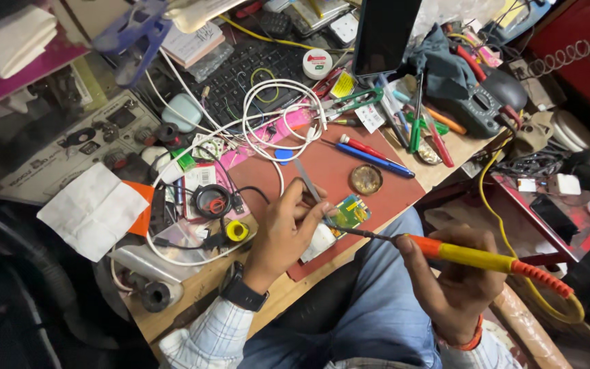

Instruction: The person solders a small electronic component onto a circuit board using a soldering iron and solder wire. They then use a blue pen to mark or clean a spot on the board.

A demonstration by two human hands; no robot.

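My left hand (pixel 283 231) is shut on a pair of grey tweezers (pixel 306 181), whose tips reach down to a small green circuit board (pixel 351 212). The board lies on a red work mat (pixel 332 171) at the table's front edge. A soldering iron (pixel 486 260) with a yellow and orange handle is gripped in my right hand (pixel 455 283). Its thin dark tip (pixel 353 232) touches the board's near edge. A watch is on my left wrist, an orange band on my right.
A round brass tin (pixel 366 179) and a blue pen (pixel 375 160) lie on the mat. Coiled white cables (pixel 278 113), a black keyboard (pixel 254 72), a multimeter (pixel 476 109), pliers, tape rolls and a white paper sheet (pixel 93 210) crowd the bench. The iron's yellow cord (pixel 493 212) loops right.
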